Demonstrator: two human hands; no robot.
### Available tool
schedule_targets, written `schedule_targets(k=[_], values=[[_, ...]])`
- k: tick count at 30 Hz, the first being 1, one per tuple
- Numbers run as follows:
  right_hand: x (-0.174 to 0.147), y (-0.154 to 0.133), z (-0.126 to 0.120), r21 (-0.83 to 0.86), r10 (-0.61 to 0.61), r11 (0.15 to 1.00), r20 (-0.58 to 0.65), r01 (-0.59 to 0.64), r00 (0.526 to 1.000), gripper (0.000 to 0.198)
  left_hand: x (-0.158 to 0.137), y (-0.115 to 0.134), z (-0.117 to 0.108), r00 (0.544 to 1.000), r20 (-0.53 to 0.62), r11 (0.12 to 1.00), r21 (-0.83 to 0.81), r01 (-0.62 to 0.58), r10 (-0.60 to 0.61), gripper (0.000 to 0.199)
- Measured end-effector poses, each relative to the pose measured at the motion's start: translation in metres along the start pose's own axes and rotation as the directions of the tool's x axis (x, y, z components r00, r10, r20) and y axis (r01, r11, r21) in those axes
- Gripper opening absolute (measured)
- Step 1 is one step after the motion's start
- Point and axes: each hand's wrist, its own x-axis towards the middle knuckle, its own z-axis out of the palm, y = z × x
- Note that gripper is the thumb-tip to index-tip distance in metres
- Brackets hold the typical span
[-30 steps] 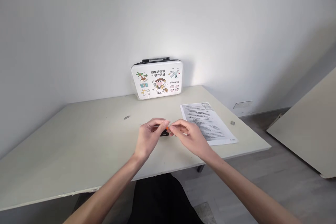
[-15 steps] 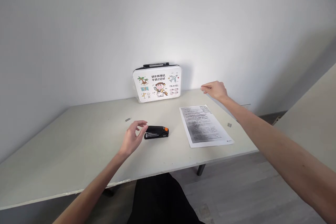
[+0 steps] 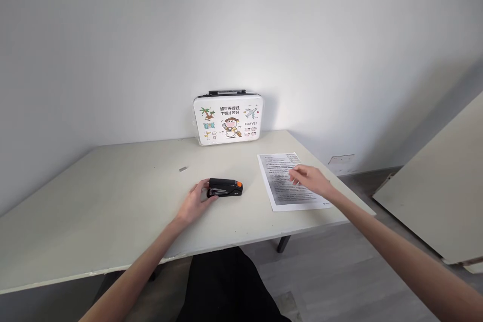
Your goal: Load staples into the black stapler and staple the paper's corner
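A black stapler (image 3: 225, 187) with an orange button lies on the table, its top arm and base partly apart at the left end. My left hand (image 3: 194, 205) is closed round that end, thumb on the near side and fingers on the far side. Over the right part of a printed sheet of paper (image 3: 281, 188) hovers my right hand (image 3: 311, 179), its fingers curled and drawn together. Whatever they may hold is hidden. A small grey strip, like a row of staples (image 3: 183, 169), lies beyond my left hand.
A white case (image 3: 228, 119) with cartoon prints and a black handle stands against the wall at the back of the pale table (image 3: 124, 201). A wall socket (image 3: 341, 159) is beyond the right edge. A light panel (image 3: 433, 196) stands at the far right.
My left hand has come lower and closed round the stapler's end. My right hand has moved toward me, from beyond the sheet to above it, and now hides the small piece right of it.
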Motion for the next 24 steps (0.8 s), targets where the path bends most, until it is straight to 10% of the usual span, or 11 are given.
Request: schedule_targets(k=[15, 24], values=[[-0.022, -0.077, 0.099, 0.000, -0.367, 0.929, 0.145, 0.371, 0.919, 0.031, -0.013, 0.007, -0.006, 0.999, -0.038, 0.998, -0.061, -0.002, 0.000, 0.050], [-0.008, -0.080, 0.141, 0.180, -0.227, 0.964, 0.185, 0.194, 0.956, 0.044, -0.015, 0.006, -0.007, 0.999, -0.040, 0.989, -0.149, 0.022, -0.029, 0.050]])
